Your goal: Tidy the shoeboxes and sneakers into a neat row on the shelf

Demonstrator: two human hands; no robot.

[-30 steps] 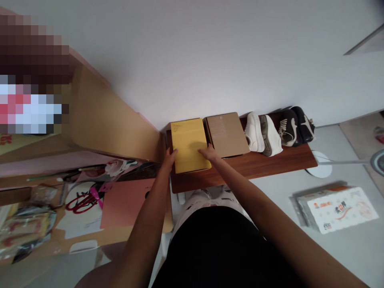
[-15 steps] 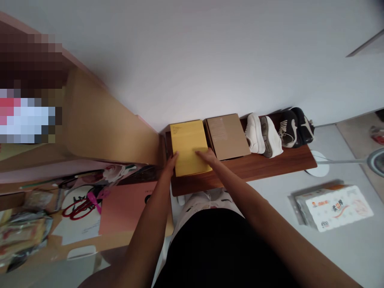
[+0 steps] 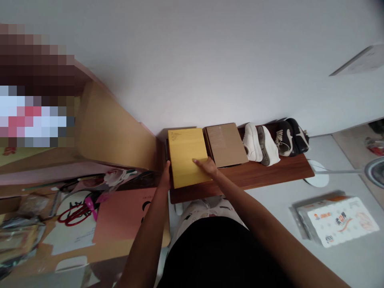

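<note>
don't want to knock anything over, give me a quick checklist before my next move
1. Right hand on the yellow box: ok, it reaches over the right edge onto the top.
2. Left hand touching the yellow box: cannot tell, it is at the left side.
3. Room between yellow box and brown box: not ok, only a narrow gap shows.
4. Yellow box flat on the wooden bench: cannot tell, underside hidden.
5. White shoes clear of both hands: ok, beyond the brown box.
</note>
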